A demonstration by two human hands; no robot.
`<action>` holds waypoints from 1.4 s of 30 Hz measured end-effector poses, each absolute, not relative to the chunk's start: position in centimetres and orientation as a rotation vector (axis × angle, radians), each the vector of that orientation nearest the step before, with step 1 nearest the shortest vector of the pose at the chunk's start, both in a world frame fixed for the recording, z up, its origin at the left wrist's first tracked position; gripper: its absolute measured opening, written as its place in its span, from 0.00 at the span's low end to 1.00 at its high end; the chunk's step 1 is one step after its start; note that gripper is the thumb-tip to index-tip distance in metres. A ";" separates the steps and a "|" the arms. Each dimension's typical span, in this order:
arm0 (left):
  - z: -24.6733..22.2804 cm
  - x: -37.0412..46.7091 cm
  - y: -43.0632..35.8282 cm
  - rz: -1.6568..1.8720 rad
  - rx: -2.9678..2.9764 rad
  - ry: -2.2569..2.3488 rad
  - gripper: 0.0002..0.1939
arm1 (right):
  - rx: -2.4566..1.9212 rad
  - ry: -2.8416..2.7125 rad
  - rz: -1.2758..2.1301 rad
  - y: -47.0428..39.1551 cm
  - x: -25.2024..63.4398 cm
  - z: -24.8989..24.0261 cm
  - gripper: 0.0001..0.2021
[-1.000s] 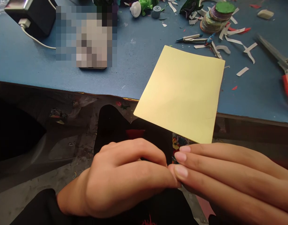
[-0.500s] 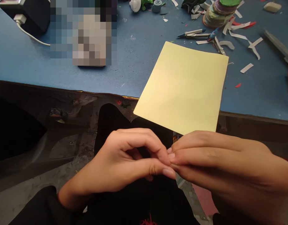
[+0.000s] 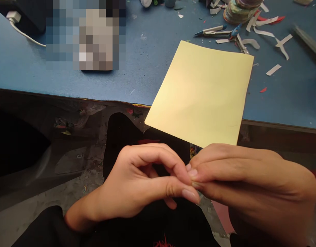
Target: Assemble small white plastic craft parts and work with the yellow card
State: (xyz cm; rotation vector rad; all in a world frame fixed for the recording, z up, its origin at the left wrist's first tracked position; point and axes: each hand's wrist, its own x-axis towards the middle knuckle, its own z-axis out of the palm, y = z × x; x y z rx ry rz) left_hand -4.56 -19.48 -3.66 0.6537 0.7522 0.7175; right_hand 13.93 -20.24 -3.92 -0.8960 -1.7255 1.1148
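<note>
My left hand (image 3: 144,178) and my right hand (image 3: 253,181) meet at the fingertips over my lap, in front of the table edge. The left thumb and index finger are pinched together, touching the bunched fingertips of the right hand. Whatever lies between them is hidden or too small to name. Just beyond the hands a sheet of yellow paper (image 3: 201,92) rests on the blue table (image 3: 147,68) and sticks out over its near edge. The right fingers overlap the sheet's lower corner in the picture; whether they touch it I cannot tell.
White paper strips (image 3: 273,70) and red scraps lie scattered at the right. A pair of compasses (image 3: 214,31) and a painted jar (image 3: 241,10) stand or lie among them. Scissors (image 3: 308,43) are at the right edge. A black box (image 3: 26,17) with a white cable sits far left.
The view has shifted slightly, so the table things sit a little higher. The joined fingertips have moved slightly right and down, and the left thumb tip reaches a bit farther along.
</note>
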 end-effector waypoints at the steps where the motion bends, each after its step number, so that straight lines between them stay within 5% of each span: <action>1: -3.7 -4.5 -19.5 0.729 0.659 0.750 0.15 | -0.894 -1.721 1.105 -20.2 13.9 -3.9 0.11; 13: -4.0 -4.9 -19.8 0.868 1.072 0.765 0.16 | -0.990 -1.789 0.814 -20.2 12.7 -3.8 0.08; 42: -3.7 -5.7 -19.2 0.666 1.153 0.687 0.13 | -0.984 -1.759 1.041 -20.4 12.8 -3.6 0.08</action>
